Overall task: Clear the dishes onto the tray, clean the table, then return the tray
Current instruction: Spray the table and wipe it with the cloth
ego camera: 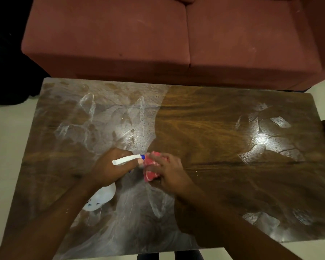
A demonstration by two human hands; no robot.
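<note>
- left hand (109, 166): fingers curled tight round the neck of a white plastic spray bottle with blue nozzle tip (126, 159). The round body shows under the wrist, over the near-left tabletop; can't tell if it rests there. The nozzle points right, almost touching the cloth.
- bottle handling, my guess: light, rigid, maybe slick from spray. Hold at the neck, finger on the trigger.
- bunched pink-red cloth with pale lines (150, 172): on the tabletop near centre, just right of the nozzle. Likely soft, limp, light, probably damp. Best pressed flat under the palm or gathered in a fist.
- right hand (169, 171): on top of the cloth, fingers fairly straight, slightly apart, pressing down. Blurred; can't tell about the thumb.
- dark glossy rectangular wooden table (214, 128): whitish wet smears across the left half, dry-looking grain in the middle, shiny wet patches on the right. Hard surface, likely slippery where wet.
- maroon fabric sofa (120, 34): behind the far edge.
- tray and dishes not in view; judged to be mid table cleaning.
</note>
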